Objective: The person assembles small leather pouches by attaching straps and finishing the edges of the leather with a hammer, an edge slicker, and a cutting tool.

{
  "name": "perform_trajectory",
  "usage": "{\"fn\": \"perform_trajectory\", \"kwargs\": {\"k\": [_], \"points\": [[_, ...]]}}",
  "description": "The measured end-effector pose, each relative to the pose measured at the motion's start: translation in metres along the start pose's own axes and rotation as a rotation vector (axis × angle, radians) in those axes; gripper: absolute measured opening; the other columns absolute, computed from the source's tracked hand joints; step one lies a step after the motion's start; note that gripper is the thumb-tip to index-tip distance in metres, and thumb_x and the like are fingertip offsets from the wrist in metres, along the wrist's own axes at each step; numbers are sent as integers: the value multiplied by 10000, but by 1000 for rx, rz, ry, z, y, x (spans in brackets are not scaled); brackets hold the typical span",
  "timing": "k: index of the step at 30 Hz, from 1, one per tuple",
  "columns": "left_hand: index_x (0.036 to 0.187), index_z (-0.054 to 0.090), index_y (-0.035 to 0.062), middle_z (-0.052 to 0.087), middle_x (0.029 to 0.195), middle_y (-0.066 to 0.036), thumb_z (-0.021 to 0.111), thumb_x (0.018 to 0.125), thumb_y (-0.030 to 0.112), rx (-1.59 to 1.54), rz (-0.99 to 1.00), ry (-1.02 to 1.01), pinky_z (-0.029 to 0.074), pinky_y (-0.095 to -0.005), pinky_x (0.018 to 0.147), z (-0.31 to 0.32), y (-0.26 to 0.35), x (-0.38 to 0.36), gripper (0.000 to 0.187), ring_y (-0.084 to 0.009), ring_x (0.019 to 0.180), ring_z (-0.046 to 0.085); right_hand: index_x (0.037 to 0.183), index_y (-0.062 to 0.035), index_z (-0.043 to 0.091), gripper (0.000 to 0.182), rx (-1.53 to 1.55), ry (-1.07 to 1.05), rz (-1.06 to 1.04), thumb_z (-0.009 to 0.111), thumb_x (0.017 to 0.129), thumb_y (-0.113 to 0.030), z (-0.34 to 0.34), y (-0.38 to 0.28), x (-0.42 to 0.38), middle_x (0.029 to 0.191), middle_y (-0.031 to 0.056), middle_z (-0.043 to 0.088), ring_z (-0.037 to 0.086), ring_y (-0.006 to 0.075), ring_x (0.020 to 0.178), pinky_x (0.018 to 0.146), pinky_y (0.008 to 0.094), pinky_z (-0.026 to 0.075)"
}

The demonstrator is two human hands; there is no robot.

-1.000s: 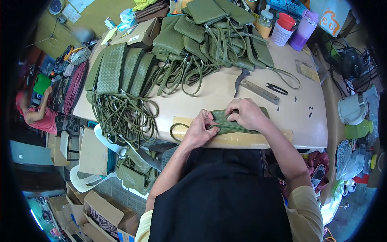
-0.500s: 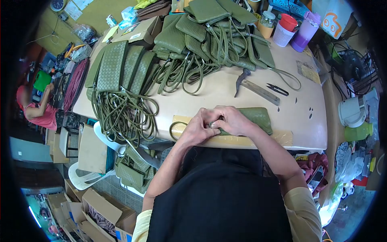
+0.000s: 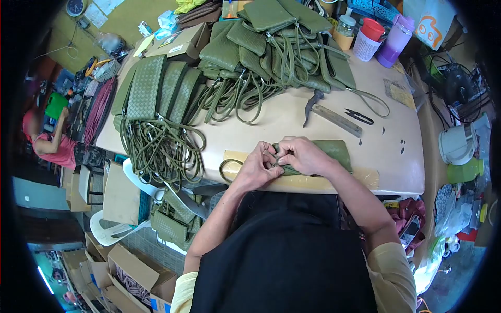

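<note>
A green pouch (image 3: 335, 151) lies flat near the table's front edge, on a strip of tan tape (image 3: 362, 179). My right hand (image 3: 304, 156) rests over the pouch's left end, thumb and forefinger pinched on it. Beside it my left hand (image 3: 254, 168) is closed, its fingertips meeting those of the right at that end. A green wrist strap (image 3: 223, 168) loops out from under my left hand. Fingers hide the exact spot where strap and pouch meet.
A hammer (image 3: 334, 117) and black thread snips (image 3: 360, 116) lie beyond my hands. Green pouches (image 3: 148, 88) with straps are piled at left and back (image 3: 250, 39). Cups and a purple bottle (image 3: 394, 44) stand at back right. Another person (image 3: 55, 143) is at far left.
My fingertips have shifted slightly at the pouch's end, and the left fingers have drawn a little apart from the right ones. The pouch stays in place.
</note>
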State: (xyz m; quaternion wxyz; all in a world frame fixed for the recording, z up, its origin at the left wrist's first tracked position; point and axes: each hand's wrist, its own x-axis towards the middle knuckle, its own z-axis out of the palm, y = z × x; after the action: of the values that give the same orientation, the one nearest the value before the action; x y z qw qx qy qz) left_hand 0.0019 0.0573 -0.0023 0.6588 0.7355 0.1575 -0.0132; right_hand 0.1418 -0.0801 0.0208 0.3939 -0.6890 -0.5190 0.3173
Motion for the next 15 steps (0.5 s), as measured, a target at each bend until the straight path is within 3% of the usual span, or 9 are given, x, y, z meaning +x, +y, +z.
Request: {"fn": "perform_trajectory", "kwargs": {"k": [2, 4, 5, 7, 8, 10, 13, 15], "points": [[1101, 418, 55, 583, 809, -10, 753, 757, 11, -52, -8, 37, 412, -231, 656, 2, 0, 0, 482, -65, 697, 497, 806, 14, 545, 125, -64, 7, -5, 662, 790, -27, -3, -8, -1, 848, 151, 588, 562, 321, 789, 736, 401, 446], [1096, 417, 56, 580, 812, -9, 753, 754, 7, -27, -19, 36, 412, -232, 655, 1, -2, -2, 482, -65, 701, 497, 803, 11, 553, 129, -205, 206, -80, 673, 787, -32, -3, -12, -2, 840, 152, 587, 566, 335, 801, 740, 409, 447], [1091, 416, 56, 576, 814, -8, 754, 750, 3, -9, -22, 38, 412, -234, 655, 1, -3, 0, 483, -64, 705, 498, 803, 11, 553, 129, -211, 207, -84, 673, 787, -32, 1, -9, 0, 840, 152, 587, 566, 335, 801, 740, 409, 447], [1091, 415, 48, 585, 801, -13, 755, 743, 4, -23, -10, 48, 421, -232, 641, 3, -13, 1, 489, -65, 684, 496, 794, 4, 548, 130, 166, 55, -60, 673, 779, -30, 18, -3, 0, 849, 163, 584, 574, 366, 838, 747, 423, 447], [1092, 414, 39, 594, 787, -18, 757, 735, 5, -29, 4, 58, 429, -231, 627, 3, -16, 1, 496, -65, 663, 493, 794, 4, 548, 130, 171, 59, -56, 673, 779, -30, 15, -1, -2, 849, 163, 584, 574, 366, 838, 747, 423, 447], [1084, 417, 44, 584, 779, -10, 764, 730, 7, -54, 13, 75, 424, -228, 622, 6, -12, 0, 497, -62, 659, 478, 795, 0, 535, 157, -162, 35, -76, 685, 767, -33, -5, 4, -4, 845, 159, 580, 580, 351, 842, 761, 411, 454], [1066, 423, 51, 571, 767, 0, 773, 724, 14, -60, 42, 88, 415, -223, 612, 6, -12, -1, 491, -58, 658, 456, 806, 7, 544, 147, -222, 215, -23, 685, 768, -11, -16, 0, -11, 801, 125, 559, 573, 278, 766, 710, 375, 453], [1057, 426, 53, 569, 764, 2, 775, 724, 18, -52, 56, 91, 412, -221, 607, 7, -14, -1, 483, -57, 661, 450, 808, 4, 549, 147, -83, 105, -45, 689, 764, -11, 3, -10, -6, 818, 131, 563, 574, 289, 780, 720, 378, 453]]}}
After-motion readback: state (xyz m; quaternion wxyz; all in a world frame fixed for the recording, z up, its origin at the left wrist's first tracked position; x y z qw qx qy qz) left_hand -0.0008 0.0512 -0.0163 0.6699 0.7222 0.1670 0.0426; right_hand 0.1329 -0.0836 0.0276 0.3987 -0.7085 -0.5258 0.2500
